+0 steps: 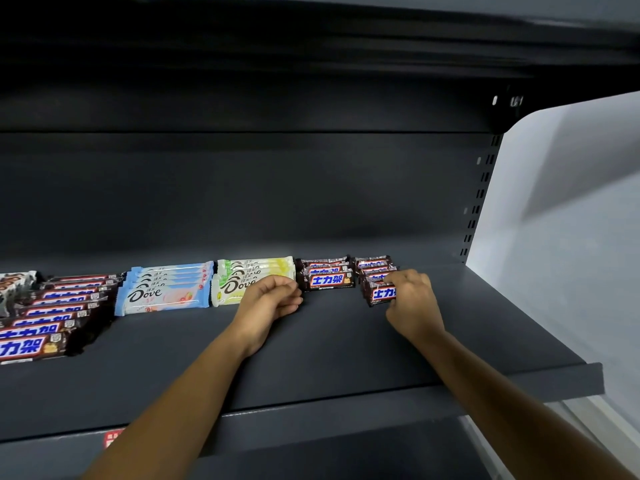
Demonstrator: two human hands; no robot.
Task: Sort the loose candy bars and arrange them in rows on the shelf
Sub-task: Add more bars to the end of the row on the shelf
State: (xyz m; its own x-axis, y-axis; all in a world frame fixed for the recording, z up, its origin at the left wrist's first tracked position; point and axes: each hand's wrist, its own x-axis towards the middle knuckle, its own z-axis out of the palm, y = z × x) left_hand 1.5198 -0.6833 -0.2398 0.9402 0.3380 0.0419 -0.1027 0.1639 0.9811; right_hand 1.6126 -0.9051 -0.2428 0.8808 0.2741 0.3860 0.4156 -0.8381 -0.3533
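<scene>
On the dark shelf (311, 355) lie rows of candy bars: long brown bars (45, 317) at far left, blue-and-white Dove bars (162, 292), green-and-white Dove bars (242, 273), then two short rows of small brown bars (327, 273). My right hand (410, 303) pinches the front bar (379, 293) of the rightmost small row. My left hand (268, 299) hovers with loosely curled fingers in front of the green Dove row, partly covering its front bar, and nothing shows in its grasp.
A black-and-white wrapper pile (15, 282) sits at the far left edge. A white side panel (561, 220) bounds the shelf on the right. The upper shelf (311, 46) overhangs. A raised lip (415, 403) runs along the shelf front, with a red label (112, 438) on it.
</scene>
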